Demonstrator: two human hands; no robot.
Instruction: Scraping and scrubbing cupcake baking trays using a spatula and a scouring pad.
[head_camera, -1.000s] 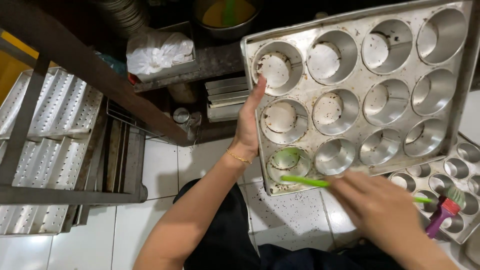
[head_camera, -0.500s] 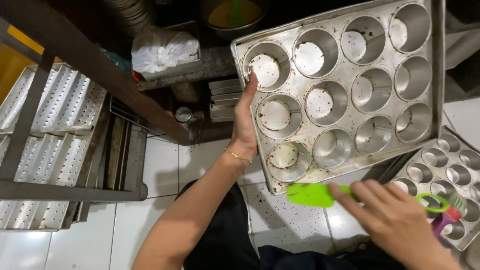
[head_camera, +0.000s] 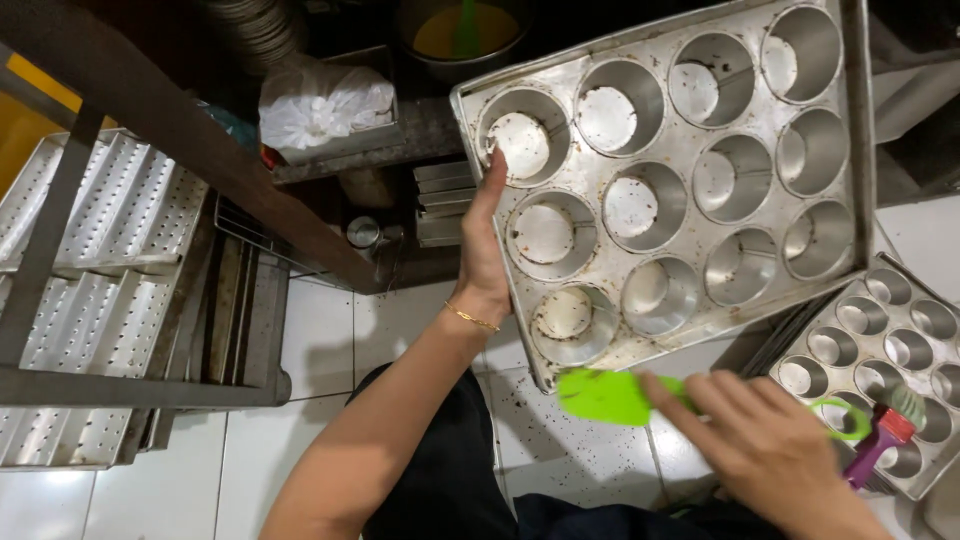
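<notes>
- Left hand (head_camera: 483, 255), centre of frame: fingers straight and together, pointing up, flat against the left edge of the muffin tray (head_camera: 668, 175); thumb side hooks the rim by the top-left cup. Thin gold bracelet (head_camera: 470, 318) at the wrist.
- Right hand (head_camera: 765, 450), lower right: fingers curled round the handle of a green spatula (head_camera: 607, 396), blade sticking out left, just below the tray's bottom edge, not touching it as far as I can tell.
- Muffin tray: twelve round cups, tilted, fills upper right; white residue in several cups on the left side.
- Second muffin tin (head_camera: 885, 345) at right edge, partly under the first tray's lower corner; a red-handled brush (head_camera: 880, 440) lies on it near the right hand.
- Left of frame: metal rack (head_camera: 120, 150) with perforated trays (head_camera: 80, 230); white plastic bag (head_camera: 325, 105) upper middle.
- White tiled floor (head_camera: 320, 340) open between rack and left arm; speckled with crumbs under the tray.
</notes>
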